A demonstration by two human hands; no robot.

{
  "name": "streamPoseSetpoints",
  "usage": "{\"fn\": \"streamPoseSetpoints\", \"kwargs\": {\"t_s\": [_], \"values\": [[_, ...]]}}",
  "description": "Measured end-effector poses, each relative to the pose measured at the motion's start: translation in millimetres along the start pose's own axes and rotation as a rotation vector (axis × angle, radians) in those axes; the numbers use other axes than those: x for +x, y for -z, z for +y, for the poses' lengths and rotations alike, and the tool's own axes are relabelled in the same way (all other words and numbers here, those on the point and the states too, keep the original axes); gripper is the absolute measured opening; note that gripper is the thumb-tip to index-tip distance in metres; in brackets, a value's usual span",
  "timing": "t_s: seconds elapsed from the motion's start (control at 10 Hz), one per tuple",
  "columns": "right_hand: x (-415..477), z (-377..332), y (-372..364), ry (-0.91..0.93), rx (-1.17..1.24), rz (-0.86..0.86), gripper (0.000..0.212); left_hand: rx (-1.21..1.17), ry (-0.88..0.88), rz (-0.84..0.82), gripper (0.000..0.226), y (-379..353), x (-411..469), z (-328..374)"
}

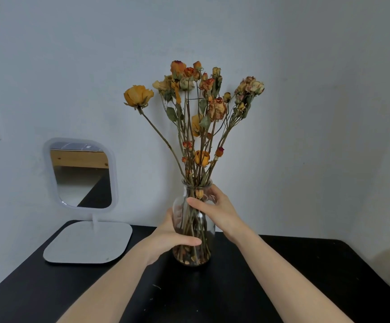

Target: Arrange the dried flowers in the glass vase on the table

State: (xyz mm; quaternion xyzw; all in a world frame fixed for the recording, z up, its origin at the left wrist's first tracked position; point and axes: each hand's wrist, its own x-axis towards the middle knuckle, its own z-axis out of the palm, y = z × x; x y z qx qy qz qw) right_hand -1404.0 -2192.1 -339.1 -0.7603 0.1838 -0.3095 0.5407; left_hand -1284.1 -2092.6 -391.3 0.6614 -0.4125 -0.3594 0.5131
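Both hands clasp the glass vase (194, 220) on the black counter (282, 264): left hand (168, 238) low, right hand (217, 208) at the neck. The glass looks slippery; the dried roses (196, 101) look brittle, so any handling belongs low on the stems.

A home room: vanity mirror (82, 176) on black table (306, 276).

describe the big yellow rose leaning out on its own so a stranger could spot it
Start at the glass vase on the black table. Follow the longest stem up and left to the yellow rose. It is the largest bloom, standing apart from the cluster.
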Motion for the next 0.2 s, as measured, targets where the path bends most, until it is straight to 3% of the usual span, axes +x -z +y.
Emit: {"fn": "streamPoseSetpoints", "kwargs": {"t_s": [0.2], "values": [[-6, -8, -1, -0.077, -0.022, 0.03, 0.055, 0.11, 0.044, -0.033, 0.125, 7, -19, -4]]}}
